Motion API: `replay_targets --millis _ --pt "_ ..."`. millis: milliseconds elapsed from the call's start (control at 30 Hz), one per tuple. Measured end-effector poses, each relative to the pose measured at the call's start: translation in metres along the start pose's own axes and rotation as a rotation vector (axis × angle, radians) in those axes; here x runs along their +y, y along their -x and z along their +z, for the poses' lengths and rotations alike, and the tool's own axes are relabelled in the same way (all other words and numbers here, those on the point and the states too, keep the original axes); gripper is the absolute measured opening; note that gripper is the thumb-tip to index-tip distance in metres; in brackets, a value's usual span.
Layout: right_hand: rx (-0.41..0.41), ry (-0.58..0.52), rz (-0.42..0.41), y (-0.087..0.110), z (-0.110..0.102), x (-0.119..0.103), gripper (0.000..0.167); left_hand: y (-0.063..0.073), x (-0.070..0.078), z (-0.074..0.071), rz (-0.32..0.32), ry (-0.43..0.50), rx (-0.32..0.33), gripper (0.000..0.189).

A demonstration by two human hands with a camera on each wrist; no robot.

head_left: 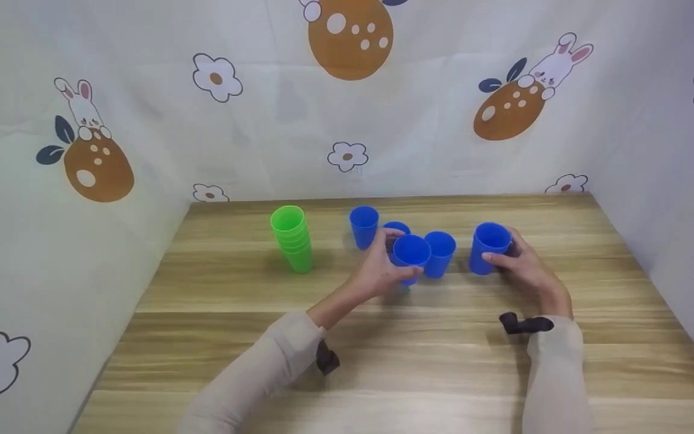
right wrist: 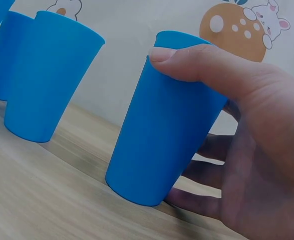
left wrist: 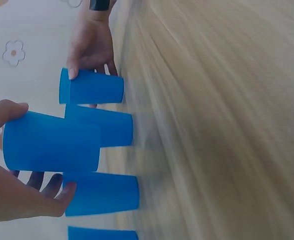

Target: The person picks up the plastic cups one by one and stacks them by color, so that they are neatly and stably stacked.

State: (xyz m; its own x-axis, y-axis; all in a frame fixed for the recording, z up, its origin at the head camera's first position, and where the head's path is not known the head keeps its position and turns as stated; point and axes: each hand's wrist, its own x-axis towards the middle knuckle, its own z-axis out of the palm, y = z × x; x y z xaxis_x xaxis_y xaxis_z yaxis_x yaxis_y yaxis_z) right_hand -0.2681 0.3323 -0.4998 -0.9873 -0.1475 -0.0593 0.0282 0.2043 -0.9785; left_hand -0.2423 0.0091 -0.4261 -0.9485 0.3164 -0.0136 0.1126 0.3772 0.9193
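Note:
My left hand (head_left: 377,268) grips a blue cup (head_left: 411,252), its thumb on one side and fingers on the other. That cup is held above the table, in front of the row of blue cups, as the left wrist view shows. On the right, my right hand (head_left: 528,262) holds another blue cup (right wrist: 167,120) with the thumb near its rim and the fingers behind it; its base is at the table. Between the two hands a blue cup (head_left: 441,256) stands upright. Partly hidden behind my left hand is one more blue cup (head_left: 396,228).
A blue cup (head_left: 364,228) stands at the back, left of the others. Further left is a stack of green cups (head_left: 291,238), nested upright. The wooden table (head_left: 383,361) meets patterned cloth walls (head_left: 262,132) at the back and both sides.

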Motion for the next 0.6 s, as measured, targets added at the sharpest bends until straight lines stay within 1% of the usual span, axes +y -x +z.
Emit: replay_targets --millis 133,233,333,500,600 --pt "-0.002 0.005 -0.001 0.0 0.0 0.0 0.074 -0.005 0.018 0.01 0.021 -0.054 -0.031 0.071" --pt "-0.004 0.016 0.006 0.001 0.0 0.0 0.076 -0.01 0.03 0.016 0.013 -0.089 -0.047 0.073" --pt "-0.014 0.025 -0.005 0.0 0.0 -0.001 0.079 -0.015 0.04 0.021 0.004 -0.102 -0.062 0.075" --pt "-0.007 0.047 0.004 0.0 -0.001 -0.001 0.081 -0.02 0.053 0.024 0.001 -0.087 -0.091 0.073" --pt "-0.001 0.05 0.012 0.0 -0.003 0.0 0.082 -0.023 0.059 0.026 0.007 -0.06 -0.101 0.073"
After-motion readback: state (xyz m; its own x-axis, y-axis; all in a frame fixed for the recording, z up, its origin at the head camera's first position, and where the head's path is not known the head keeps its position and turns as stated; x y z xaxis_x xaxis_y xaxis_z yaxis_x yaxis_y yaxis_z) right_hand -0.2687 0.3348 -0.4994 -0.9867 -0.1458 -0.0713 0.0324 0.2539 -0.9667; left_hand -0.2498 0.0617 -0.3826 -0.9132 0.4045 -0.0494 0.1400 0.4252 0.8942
